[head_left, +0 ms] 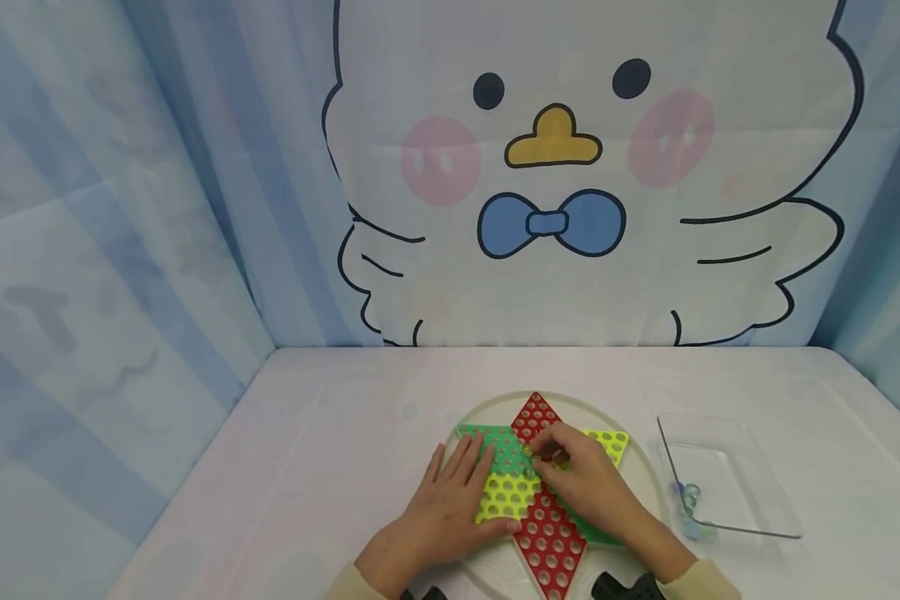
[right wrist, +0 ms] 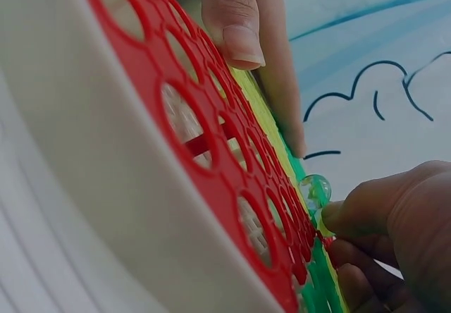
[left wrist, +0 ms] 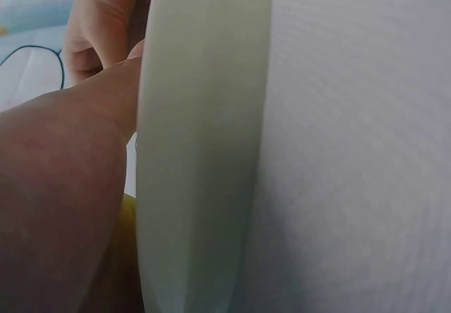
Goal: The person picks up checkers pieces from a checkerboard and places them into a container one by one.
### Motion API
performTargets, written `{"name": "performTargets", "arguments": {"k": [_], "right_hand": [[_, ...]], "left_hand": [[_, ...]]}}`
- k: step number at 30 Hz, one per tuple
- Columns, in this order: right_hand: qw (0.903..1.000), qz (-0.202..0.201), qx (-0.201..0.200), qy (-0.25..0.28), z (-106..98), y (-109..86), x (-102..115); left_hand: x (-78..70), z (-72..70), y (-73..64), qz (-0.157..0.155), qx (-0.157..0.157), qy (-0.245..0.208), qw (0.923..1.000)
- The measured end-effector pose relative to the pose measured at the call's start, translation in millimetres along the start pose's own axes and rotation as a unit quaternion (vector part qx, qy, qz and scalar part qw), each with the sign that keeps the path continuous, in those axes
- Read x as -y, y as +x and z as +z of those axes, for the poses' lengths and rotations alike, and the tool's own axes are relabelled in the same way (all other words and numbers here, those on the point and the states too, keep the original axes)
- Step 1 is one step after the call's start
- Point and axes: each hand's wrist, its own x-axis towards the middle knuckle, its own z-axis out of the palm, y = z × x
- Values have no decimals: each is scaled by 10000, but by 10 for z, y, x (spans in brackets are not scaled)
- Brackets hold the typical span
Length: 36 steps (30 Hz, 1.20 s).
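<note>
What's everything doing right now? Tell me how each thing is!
Board: lying flat, faceup
Left hand: fingers straight, resting on the board
Right hand: fingers curled over the board; grip unclear
Marble: sitting on the board
Clear box: open, marbles in one corner
Curtain: hanging behind the table

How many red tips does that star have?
2: the far red tip and the near red tip of the Chinese checkers board. The right hand hides some of its middle, but all six tips show.
</note>
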Motion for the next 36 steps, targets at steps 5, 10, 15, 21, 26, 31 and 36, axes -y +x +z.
{"name": "performTargets", "arguments": {"k": [5,10,15,21,26,31,36], "right_hand": [[10000,-37,-11,-35,5,-1,-4],[9999,-26,-49,-83,8,1,-7],[9998,-82,-95,-128,11,6,-15],[9997,-181,-88,-157,7,7,-5],[9994,-255,-104,-222,12,3,2],[9992,-264,-149,-250,28,-2,-7],[9991,-284,-180,-249,27,-6,-2]], "left_hand": [[2,-3,-1,0,-4,-20,10000],[-4,-11,-3,44,-34,-8,10000],[-9,-19,1,2,13,7,10000],[-10,-22,-3,-3,-8,2,10000],[-5,-16,-3,-8,0,-10,10000],[-5,-6,0,-8,-29,8,10000],[-8,-2,1,-8,-41,31,10000]]}}
